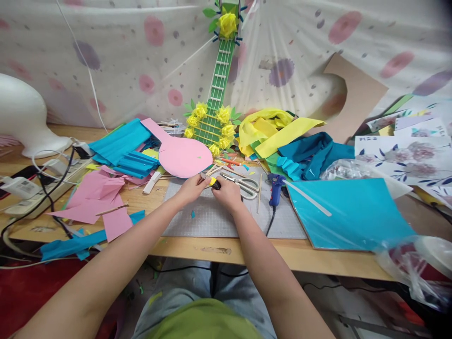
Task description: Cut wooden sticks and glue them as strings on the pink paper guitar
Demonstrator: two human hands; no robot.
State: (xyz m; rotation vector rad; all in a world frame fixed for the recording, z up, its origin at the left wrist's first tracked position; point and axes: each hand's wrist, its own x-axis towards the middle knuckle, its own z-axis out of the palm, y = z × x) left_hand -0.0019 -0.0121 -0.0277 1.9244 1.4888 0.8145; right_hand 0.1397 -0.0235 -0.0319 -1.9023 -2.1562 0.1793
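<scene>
My right hand (228, 194) is wrapped round a yellow and black utility knife (213, 182) over the grey cutting mat (197, 223). My left hand (190, 189) is closed in a pinch at the knife's front end; what its fingers hold is too small to make out. Just beyond the left hand lies a pink paddle-shaped piece (183, 155) with a narrow neck. Scissors with pale handles (247, 186) rest right of my right hand, among thin wooden sticks (260, 193). Farther right is a blue glue gun (275, 188).
A green stringed-instrument model (219, 77) with yellow paper flowers leans at the back. Blue paper (122, 141) and pink scraps (93, 193) lie left, near a power strip (38, 193). Yellow paper (282, 134) and a turquoise sheet (349, 212) are right. The wooden table edge (197, 247) is close to me.
</scene>
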